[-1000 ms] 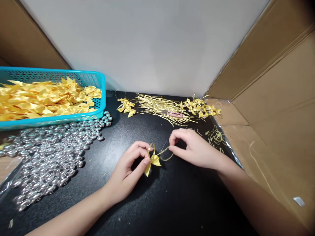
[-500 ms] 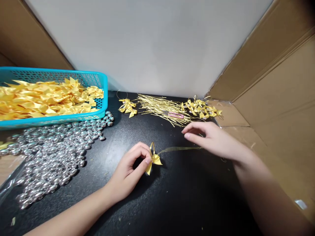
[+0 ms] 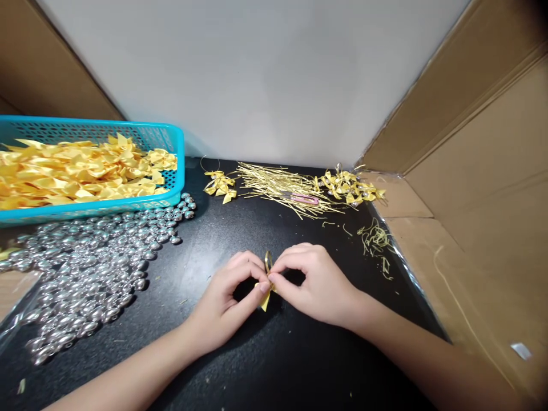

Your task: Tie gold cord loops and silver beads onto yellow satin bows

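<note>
My left hand (image 3: 229, 299) is closed, pinching a yellow ribbon bow (image 3: 265, 301) low over the black table. A gold loop (image 3: 268, 261) stands up from the bow's middle, between my two hands. From the other side, my right hand (image 3: 314, 285) comes in with thumb and forefinger closed on the bow at the foot of the loop. Fingertips of both hands meet there and hide most of the bow, with one pointed tail hanging below. Whether the right fingertips also hold a thin gold tie is hidden.
A turquoise basket (image 3: 182, 165) of yellow bows stands at the left, above many silver beads (image 3: 94, 279). Along the back lie a few bows (image 3: 220, 185), gold strips (image 3: 274, 185), pink-handled snips (image 3: 303, 198) and beaded bows (image 3: 351, 185). Thread scraps (image 3: 375, 238) lie near the right cardboard (image 3: 483, 171).
My right hand has moved left and down from near the gold strips to the bow, its fingers closing there. My left hand keeps its pinch. The thread scraps on the right are now uncovered.
</note>
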Motion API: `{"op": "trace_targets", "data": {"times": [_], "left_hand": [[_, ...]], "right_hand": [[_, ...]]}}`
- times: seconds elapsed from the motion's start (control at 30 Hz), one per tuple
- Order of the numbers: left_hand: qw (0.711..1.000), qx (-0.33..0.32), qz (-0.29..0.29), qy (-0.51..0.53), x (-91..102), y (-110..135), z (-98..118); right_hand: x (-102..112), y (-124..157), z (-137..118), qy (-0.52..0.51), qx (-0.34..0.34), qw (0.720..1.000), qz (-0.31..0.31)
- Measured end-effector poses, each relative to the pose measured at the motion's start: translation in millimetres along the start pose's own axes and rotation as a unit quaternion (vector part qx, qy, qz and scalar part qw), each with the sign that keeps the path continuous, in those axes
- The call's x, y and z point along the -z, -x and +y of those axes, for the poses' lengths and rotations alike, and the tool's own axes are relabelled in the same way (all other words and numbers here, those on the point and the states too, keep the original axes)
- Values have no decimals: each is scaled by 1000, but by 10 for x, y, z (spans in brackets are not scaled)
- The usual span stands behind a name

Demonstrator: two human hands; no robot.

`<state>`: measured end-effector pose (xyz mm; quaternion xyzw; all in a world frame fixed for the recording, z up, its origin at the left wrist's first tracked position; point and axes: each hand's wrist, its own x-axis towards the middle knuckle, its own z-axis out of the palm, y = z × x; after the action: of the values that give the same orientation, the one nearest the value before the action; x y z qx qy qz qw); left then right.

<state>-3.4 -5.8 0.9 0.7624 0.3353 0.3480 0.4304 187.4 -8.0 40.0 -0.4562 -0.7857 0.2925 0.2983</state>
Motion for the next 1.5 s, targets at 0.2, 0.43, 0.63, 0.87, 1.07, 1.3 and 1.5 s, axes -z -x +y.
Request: {"op": "trace_targets", "data": {"times": [0.2, 0.43, 0.63, 0.87, 1.07, 1.3, 1.5], "left_hand": [[1000, -5, 11, -6, -6, 12, 6], [1000, 14, 6, -12, 1, -1, 18], [1000, 26, 5, 5, 14, -10, 10], [998, 38, 13, 52, 31, -25, 28], [997, 37, 19, 59, 31, -17, 33], [999, -2, -6, 39, 13, 7, -3], [1000, -1, 15, 7, -22, -13, 40]], "right_hand": [[-16, 22, -21, 30, -13, 999, -12], [4, 10, -17, 42, -16, 999, -14], [-6, 0, -1, 16, -29, 999, 7], [22, -33, 30, -33, -43, 998, -4], [51, -41, 12, -73, -34, 997, -5], [31, -26, 11, -75, -30, 997, -6], [14, -17, 16, -36, -20, 999, 1]]}}
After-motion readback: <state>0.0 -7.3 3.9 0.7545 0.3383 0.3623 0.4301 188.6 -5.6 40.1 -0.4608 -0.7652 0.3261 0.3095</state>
